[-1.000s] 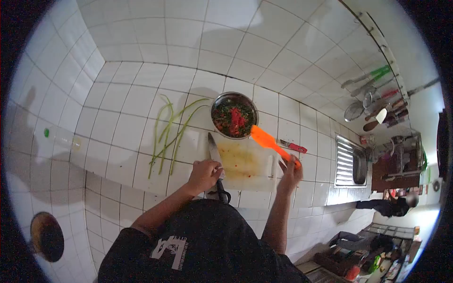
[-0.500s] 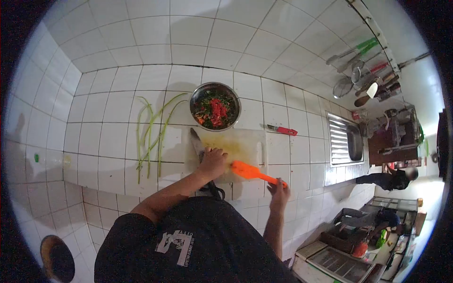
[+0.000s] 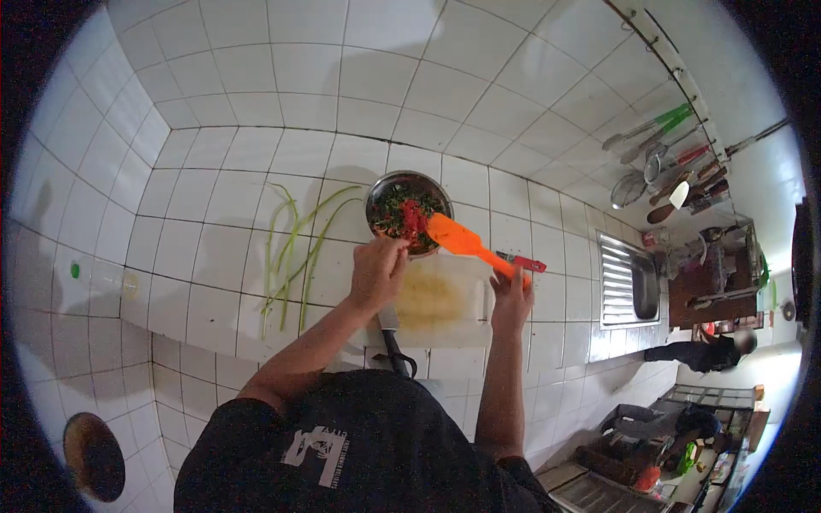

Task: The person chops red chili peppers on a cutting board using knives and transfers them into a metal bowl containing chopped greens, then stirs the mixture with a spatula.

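A metal bowl (image 3: 374, 214) holds chopped greens with red pieces on top. My left hand (image 3: 378, 272) is at the bowl's near edge, its fingers drawn together; whatever is between them is too small to make out. My right hand (image 3: 511, 299) grips the handle of an orange spatula (image 3: 457, 237), whose blade reaches over the bowl's right edge. Below the bowl lies a stained white cutting board (image 3: 436, 295). A knife (image 3: 390, 329) with a black handle rests along the board's left side, partly hidden by my left forearm.
Several long green stalks (image 3: 295, 252) lie left of the bowl. A red-handled knife (image 3: 523, 262) is right of the board. Farther right are a sink (image 3: 643, 286) and utensils (image 3: 654, 167) hanging on the wall. Two people (image 3: 701, 352) are in the background at right.
My left hand has gone from the cutting board and knife up to the bowl. The orange spatula in my right hand has risen from over the board to the bowl's edge.
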{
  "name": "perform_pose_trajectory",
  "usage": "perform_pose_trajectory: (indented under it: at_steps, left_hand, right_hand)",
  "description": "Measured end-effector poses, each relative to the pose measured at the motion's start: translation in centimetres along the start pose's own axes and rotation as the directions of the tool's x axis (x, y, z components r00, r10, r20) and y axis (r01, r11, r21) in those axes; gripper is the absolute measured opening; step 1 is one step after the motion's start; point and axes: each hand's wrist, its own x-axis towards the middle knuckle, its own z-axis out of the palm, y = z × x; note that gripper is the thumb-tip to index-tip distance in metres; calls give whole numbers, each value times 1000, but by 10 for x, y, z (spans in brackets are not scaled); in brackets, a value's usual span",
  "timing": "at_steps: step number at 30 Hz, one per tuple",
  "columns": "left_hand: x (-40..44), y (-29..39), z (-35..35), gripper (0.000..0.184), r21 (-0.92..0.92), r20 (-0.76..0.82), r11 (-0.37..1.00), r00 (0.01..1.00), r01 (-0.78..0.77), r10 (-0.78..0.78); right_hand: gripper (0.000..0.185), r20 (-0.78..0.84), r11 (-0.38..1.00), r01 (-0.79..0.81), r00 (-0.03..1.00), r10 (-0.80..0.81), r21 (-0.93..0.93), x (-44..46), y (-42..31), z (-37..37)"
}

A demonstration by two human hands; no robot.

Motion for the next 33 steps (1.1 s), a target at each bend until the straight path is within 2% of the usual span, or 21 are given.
perform_pose_trajectory:
  at_steps: [1,3,4,5,6,7,9,11,13,15,17,21,23,25,27,28,29,30,31,32,33]
  left_hand:
    - [5,-11,1,19,84,-22,995,998,61,-59]
    - [15,-27,-1,20,142,-15,988,998,57,-56]
    - [21,-33,-3,24,219,55,974,996,56,-70]
    - [26,-37,-5,27,296,123,954,988,49,-89]
    - [28,-43,-3,27,297,110,954,990,49,-85]
    - [29,-49,2,33,342,2,939,999,35,-38]
    - [30,-61,13,38,387,-120,922,993,29,19]
    - [30,-72,23,44,280,-85,953,992,114,-93]
    - [29,-78,27,43,234,-102,967,992,101,-79]
    - [25,-82,27,41,188,-107,978,992,86,-67]
    - [25,-89,24,38,139,-89,990,996,15,-2]
    - [22,-90,17,35,50,-95,999,995,-23,27]
    - [22,-89,12,36,59,15,998,1000,-3,2]
    - [22,-91,10,36,59,22,998,1000,-22,20]
    - [22,-86,10,37,54,24,998,999,-42,40]
    - [23,-81,8,40,132,-76,991,997,-16,26]
    - [24,-76,5,43,207,-177,978,984,17,20]
    - [21,-76,8,43,206,-171,979,985,11,25]
    - [17,-78,11,46,141,-243,977,962,162,-125]
    - [13,-80,14,49,66,-303,949,912,309,-276]
    - [13,-79,11,49,65,-298,950,914,306,-274]
  right_hand:
    - [25,12,1000,7,1000,-7,0,12,-7,17]
    - [27,181,882,285,956,-232,-376,34,-17,44]
    - [27,190,880,294,953,-237,-374,46,-19,53]
    - [27,259,794,356,931,-256,-493,58,-21,62]
    - [26,330,687,418,906,-266,-594,68,-19,69]
    - [26,340,684,431,900,-274,-588,76,-13,71]
    - [26,270,763,303,947,-175,-571,90,5,72]
    - [26,215,805,268,960,-179,-529,118,38,50]
    - [27,71,950,-99,990,125,-297,124,61,29]
    - [28,178,964,-101,973,147,-245,111,80,19]
    - [27,159,966,-208,960,231,-151,98,85,30]
    - [24,104,984,-72,990,90,-166,69,72,60]
    - [22,264,903,264,948,-178,-338,55,46,79]
    - [22,276,852,331,933,-231,-407,33,16,101]
    - [21,512,562,608,788,-342,-561,15,-6,111]
    - [15,588,456,654,752,-299,-604,0,-18,120]
    - [10,662,433,695,706,-254,-575,-9,-15,120]
    - [12,755,342,782,609,-241,-522,-16,-7,120]
    - [14,837,250,857,503,-214,-451,-21,0,122]
    - [14,834,250,855,507,-217,-455,-24,7,123]
    - [14,845,284,850,502,-183,-443,-28,12,124]
